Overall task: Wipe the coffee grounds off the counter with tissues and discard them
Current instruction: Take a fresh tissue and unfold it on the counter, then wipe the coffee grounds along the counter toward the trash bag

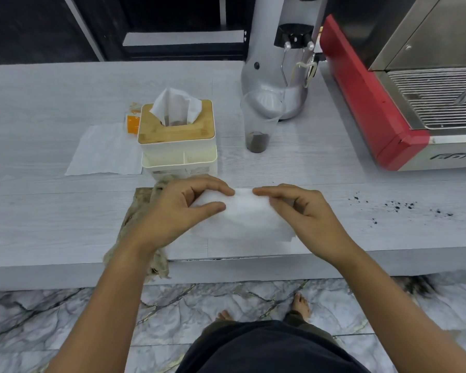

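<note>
A: How far along is the wiping?

B: Barely begun, I'd judge. In the head view the coffee grounds [400, 207] lie scattered on the desk [51, 211] at right of centre, well apart from the hands.

A: And the hands?

B: The left hand [183, 211] and right hand [304, 214] each pinch the tissue [246, 214] in curled fingers, mid-frame. Wiping and discarding remain.

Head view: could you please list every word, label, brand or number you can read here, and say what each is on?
Espresso machine: raised lettering on the steel front panel, cut off by the frame edge and too blurred to read.
Orange packet behind the tissue box: a printed pattern, no legible text.
Grinder, plastic cup, tissue: no text visible.
</note>
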